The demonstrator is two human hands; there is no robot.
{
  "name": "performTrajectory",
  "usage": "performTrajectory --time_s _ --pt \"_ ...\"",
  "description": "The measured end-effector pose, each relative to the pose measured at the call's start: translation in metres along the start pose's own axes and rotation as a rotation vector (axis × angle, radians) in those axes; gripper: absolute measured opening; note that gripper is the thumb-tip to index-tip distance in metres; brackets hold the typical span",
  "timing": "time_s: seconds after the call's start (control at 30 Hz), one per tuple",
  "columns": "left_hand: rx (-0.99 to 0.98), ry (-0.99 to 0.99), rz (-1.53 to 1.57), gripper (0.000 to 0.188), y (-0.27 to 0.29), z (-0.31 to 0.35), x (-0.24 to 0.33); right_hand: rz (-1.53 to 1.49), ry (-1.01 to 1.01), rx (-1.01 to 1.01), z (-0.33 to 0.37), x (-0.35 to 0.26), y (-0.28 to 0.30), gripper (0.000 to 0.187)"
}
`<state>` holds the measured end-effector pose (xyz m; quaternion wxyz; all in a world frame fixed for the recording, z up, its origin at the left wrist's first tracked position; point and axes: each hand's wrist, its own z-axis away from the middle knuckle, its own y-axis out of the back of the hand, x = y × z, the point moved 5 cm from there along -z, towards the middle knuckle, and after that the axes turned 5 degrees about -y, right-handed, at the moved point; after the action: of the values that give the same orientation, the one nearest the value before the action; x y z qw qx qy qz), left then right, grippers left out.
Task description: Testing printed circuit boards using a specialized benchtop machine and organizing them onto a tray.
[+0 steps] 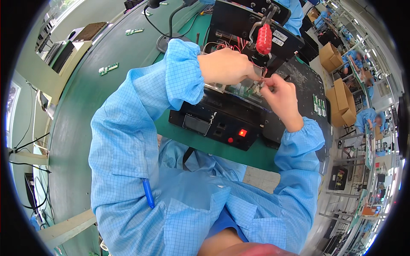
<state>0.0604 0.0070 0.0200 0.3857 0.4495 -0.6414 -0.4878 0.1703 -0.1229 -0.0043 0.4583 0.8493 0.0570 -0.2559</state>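
Note:
My left hand (226, 66) reaches across a black test fixture (230, 106), its fingers bent and closed over the clear plate. My right hand (282, 96) comes in from the right, thumb and forefinger pinched. The fingertips of both hands meet just above some thin whitish wires (257, 88); whatever small piece they grip is too small to make out. Under the clear plate a green circuit board (243, 91) partly shows. Behind the hands rises the fixture's toggle clamp with a red handle (264, 39). Red wires (226, 45) run behind my left hand.
The fixture's front carries a small display (196, 124) and a lit red switch (242, 132). Small boards (109, 68) lie along the green bench (81, 141); several more (319, 106) rest on the black mat at right. Cardboard boxes (341, 102) and other workers are farther right.

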Motion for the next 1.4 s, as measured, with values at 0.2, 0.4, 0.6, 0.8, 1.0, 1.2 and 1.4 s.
performTrajectory --time_s 0.2,0.4,0.6,0.8,1.0,1.2,1.4 --pt "-0.011 0.011 0.008 0.047 0.0 0.003 0.0 0.061 -0.029 -0.061 -0.007 -0.007 0.002 0.009" --pt "-0.067 0.014 0.029 0.044 0.001 -0.001 -0.001 -0.031 0.079 0.079 -0.002 -0.008 0.006 0.01" --pt "-0.048 -0.021 -0.026 0.04 -0.007 0.001 -0.003 0.045 -0.003 -0.046 -0.003 -0.011 0.005 0.008" --pt "0.191 0.031 0.109 0.032 0.006 0.007 0.006 -0.253 -0.159 0.168 0.006 0.007 0.028 0.01" --pt "0.15 -0.032 0.022 0.026 0.001 0.005 -0.004 -0.06 -0.06 -0.072 -0.002 -0.013 0.02 0.01" --pt "0.051 -0.005 0.104 0.029 -0.001 -0.003 0.003 0.095 0.039 0.02 -0.006 -0.008 0.002 0.008" --pt "0.112 -0.017 0.099 0.032 -0.005 0.003 -0.003 0.055 0.051 0.054 -0.007 -0.015 0.002 0.014"
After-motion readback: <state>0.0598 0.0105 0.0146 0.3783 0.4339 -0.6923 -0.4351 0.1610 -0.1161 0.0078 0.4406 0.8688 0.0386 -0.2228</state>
